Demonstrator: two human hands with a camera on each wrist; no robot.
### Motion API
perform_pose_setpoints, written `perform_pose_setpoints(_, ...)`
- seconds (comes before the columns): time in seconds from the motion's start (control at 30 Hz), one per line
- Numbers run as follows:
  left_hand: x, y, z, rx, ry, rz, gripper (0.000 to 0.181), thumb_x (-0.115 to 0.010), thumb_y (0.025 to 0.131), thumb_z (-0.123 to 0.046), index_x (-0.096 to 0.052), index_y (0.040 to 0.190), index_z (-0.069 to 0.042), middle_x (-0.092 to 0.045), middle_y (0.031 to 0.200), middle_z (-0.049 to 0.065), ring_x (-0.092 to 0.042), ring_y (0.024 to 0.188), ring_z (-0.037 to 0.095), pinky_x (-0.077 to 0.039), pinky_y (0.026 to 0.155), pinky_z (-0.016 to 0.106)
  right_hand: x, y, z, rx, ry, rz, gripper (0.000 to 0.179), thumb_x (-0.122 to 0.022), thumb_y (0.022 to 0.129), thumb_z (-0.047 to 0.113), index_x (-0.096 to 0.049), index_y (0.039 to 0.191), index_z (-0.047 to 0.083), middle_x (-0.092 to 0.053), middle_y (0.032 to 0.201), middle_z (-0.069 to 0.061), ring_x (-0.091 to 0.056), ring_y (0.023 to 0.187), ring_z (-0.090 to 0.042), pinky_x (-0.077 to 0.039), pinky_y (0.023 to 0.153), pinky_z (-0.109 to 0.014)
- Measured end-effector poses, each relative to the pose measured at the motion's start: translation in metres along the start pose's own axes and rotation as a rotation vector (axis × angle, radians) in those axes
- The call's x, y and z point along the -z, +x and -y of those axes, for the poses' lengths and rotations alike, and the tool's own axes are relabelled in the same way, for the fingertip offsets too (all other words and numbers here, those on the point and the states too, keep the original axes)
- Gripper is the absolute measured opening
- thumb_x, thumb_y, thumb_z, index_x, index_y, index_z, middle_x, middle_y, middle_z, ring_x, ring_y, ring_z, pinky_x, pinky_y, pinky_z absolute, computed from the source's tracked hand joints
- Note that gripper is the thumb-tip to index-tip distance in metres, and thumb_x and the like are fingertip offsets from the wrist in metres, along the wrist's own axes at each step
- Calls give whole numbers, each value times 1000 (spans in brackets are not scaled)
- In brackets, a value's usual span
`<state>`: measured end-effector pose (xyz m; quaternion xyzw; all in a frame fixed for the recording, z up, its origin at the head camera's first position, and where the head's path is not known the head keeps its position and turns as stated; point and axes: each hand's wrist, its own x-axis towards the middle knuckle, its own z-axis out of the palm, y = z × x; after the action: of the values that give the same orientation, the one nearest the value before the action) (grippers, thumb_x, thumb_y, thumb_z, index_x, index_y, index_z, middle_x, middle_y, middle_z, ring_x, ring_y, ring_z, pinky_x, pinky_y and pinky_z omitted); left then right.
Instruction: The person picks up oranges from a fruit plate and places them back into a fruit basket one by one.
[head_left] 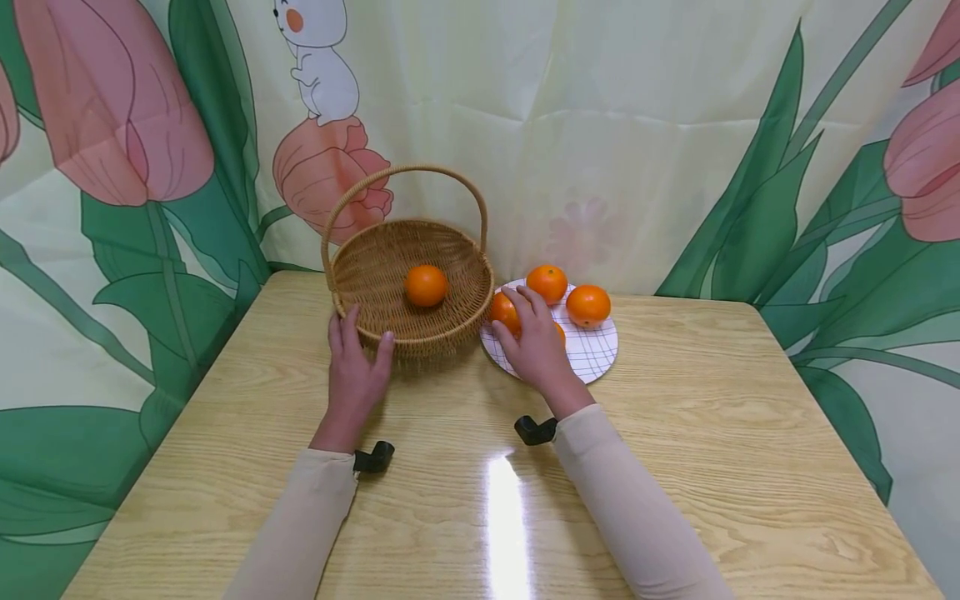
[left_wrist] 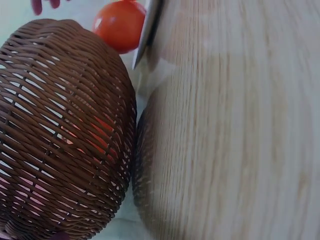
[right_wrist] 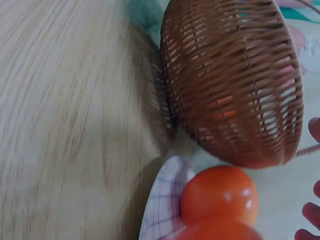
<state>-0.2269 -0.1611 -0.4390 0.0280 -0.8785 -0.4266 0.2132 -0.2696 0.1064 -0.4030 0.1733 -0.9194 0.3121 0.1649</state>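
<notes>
A wicker basket with a tall handle stands at the back of the table, one orange inside it. My left hand touches the near left part of the basket's rim, fingers fairly straight and thumb spread. To the right of the basket, a round white plate with a checked pattern carries several oranges. Over the plate's left side reaches my right hand, partly covering two oranges. The right wrist view shows its fingertips apart from the orange beside the basket.
The wooden table extends toward me and to both sides. Directly behind it hangs a curtain printed with tulips and a white animal. Each wrist carries a small black camera.
</notes>
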Motion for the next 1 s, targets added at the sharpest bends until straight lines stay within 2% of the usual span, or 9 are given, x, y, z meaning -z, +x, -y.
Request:
perform_pose_setpoints(0.3, -1, -1, 1, 6, -1, -22, 72, -48, 97, -50, -21, 153, -15, -8, 159, 20, -37, 132, 50, -37, 101, 65, 4, -7, -15, -42, -39, 9, 57, -63, 93, 34, -43, 144, 16, -37, 149, -14, -38, 135, -35, -36, 110, -53)
perform_pose_setpoints(0.8, 0, -1, 1, 11, -18, 5, 75, -47, 96, -53, -19, 154, -14, -5, 160, 19, -37, 132, 51, -36, 99, 68, 4, -19, -40, -136, -59, 42, 65, -68, 89, 32, -41, 145, 16, -30, 152, -15, -33, 137, -38, -31, 112, -56)
perform_pose_setpoints(1.0, -1, 0, 2, -3, -16, -14, 73, -49, 96, -50, -21, 153, -14, -8, 160, 19, -36, 133, 49, -37, 99, 67, 2, -22, -47, -151, -70, 64, 71, -71, 87, 33, -38, 147, 15, -28, 152, -18, -31, 138, -37, -28, 114, -55)
